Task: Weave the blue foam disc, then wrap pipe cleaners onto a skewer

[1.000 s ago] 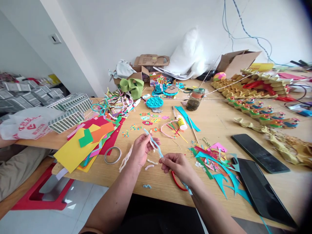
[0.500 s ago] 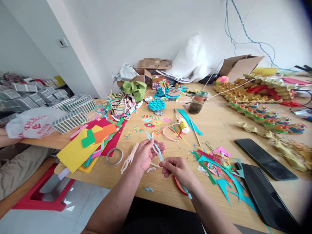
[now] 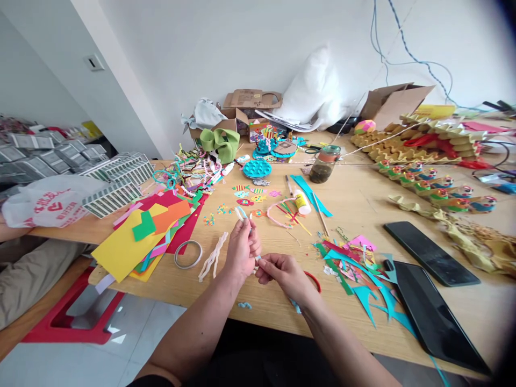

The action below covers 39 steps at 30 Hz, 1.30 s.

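Observation:
Fuzzy light-blue and white pipe cleaners (image 3: 241,213) stick up out of my left hand (image 3: 241,251), whose fingers are wrapped round them. My right hand (image 3: 282,273) sits just below and to the right, its thumb and forefinger pinching the lower end of the pipe cleaners. Most of their length is hidden by the fingers. Beneath my right wrist shows a blue fuzzy piece (image 3: 296,307), and a red scissor-like handle (image 3: 313,281) lies beside it. Pale wavy pipe cleaners (image 3: 213,257) rest left of my left hand. A short blue piece (image 3: 244,305) is near the table edge.
A tape roll (image 3: 187,254) and coloured sheets (image 3: 124,250) lie left. Paper fish (image 3: 244,202), a glue bottle (image 3: 301,202) and a glass jar (image 3: 323,165) are ahead. Paper scraps (image 3: 358,269) and two dark phones (image 3: 431,252) lie right. Another person's leg (image 3: 36,274) is far left.
My left fingers have curled from partly spread to closed round the pipe cleaners. My right hand has moved slightly left, closer to the left one. The view has shifted a little.

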### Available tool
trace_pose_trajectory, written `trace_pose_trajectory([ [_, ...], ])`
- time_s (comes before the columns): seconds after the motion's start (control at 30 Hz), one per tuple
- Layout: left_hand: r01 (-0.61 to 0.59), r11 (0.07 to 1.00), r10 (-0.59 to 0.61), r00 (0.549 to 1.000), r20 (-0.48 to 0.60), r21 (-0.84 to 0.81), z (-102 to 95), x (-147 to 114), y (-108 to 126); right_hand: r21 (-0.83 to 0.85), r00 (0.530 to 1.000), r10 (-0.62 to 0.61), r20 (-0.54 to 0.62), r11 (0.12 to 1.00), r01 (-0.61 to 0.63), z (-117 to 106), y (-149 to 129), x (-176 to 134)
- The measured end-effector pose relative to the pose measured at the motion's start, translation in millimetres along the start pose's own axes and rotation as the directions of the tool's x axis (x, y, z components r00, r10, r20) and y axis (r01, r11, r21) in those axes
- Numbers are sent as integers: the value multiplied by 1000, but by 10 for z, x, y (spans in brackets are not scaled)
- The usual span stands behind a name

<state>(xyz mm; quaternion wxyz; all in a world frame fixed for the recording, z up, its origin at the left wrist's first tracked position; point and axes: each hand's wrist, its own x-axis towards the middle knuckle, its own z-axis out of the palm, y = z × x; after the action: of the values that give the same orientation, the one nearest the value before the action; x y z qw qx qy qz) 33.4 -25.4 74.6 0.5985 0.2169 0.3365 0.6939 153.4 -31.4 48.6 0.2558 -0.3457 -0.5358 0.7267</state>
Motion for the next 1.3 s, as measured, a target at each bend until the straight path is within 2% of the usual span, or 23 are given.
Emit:
trace_pose_trajectory([
  [0.13, -76, 996, 77, 997, -30, 39, 23, -4, 42, -28, 999, -19, -42, 999, 18, -148, -41, -99],
  [0.2, -97, 994, 98, 994, -42, 41, 4, 1, 87, -160, 991, -31, -129, 987, 10, -293, -21, -201],
  [0.23, -103, 994, 105, 993, -47, 39, -15, 9, 113, -290, 981, -56, -183, 957, 1, -367, 6, -262],
  [0.27, -106, 994, 108, 993, -52, 35, -38, 20, 141, -448, 969, -93, -230, 894, -21, -434, 45, -327],
  [0.33, -105, 994, 107, 992, -61, 22, -91, 53, 194, -749, 943, -209, -258, 660, -58, -523, 154, -455],
  [0.4, -96, 995, 96, 993, -66, 3, -139, 94, 235, -909, 938, -308, -160, 416, -19, -538, 281, -556],
  [0.47, -76, 997, 75, 995, -72, -19, -170, 135, 261, -975, 922, -381, -73, 223, 15, -498, 394, -609],
  [0.53, -54, 997, 50, 995, -86, -47, -185, 168, 272, -997, 910, -413, -39, 81, -6, -443, 470, -613],
  [0.6, -50, 996, 41, 994, -106, -79, -194, 191, 273, -998, 914, -403, -51, -3, -57, -411, 501, -589],
  [0.63, -59, 994, 48, 992, -119, -96, -199, 199, 273, -997, 919, -388, -67, -9, -77, -410, 501, -575],
  [0.67, -77, 991, 62, 989, -135, -112, -207, 204, 274, -996, 923, -375, -87, 13, -89, -417, 492, -564],
  [0.73, -130, 981, 104, 978, -182, -143, -225, 211, 278, -984, 921, -362, -146, 151, -97, -446, 451, -555],
  [0.83, -213, 962, 161, 948, -275, -171, -242, 216, 284, -861, 919, -315, -239, 507, -50, -458, 347, -572],
  [0.9, -250, 952, 185, 930, -318, -178, -230, 219, 278, -682, 945, -220, -242, 731, -5, -397, 267, -587],
  [0.97, -272, 945, 203, 922, -330, -181, -193, 217, 263, -472, 971, -116, -207, 882, 5, -272, 198, -587],
  [1.03, -292, 940, 224, 919, -323, -177, -137, 206, 242, -290, 983, -50, -177, 957, -4, -112, 146, -560],
  [1.13, -305, 940, 250, 921, -298, -154, -44, 166, 214, -87, 993, 17, -119, 996, -27, 107, 94, -478],
  [1.3, -318, 942, 283, 923, -260, -106, 54, 73, 190, 18, 993, 8, -117, 1000, -6, 269, 30, -327],
])
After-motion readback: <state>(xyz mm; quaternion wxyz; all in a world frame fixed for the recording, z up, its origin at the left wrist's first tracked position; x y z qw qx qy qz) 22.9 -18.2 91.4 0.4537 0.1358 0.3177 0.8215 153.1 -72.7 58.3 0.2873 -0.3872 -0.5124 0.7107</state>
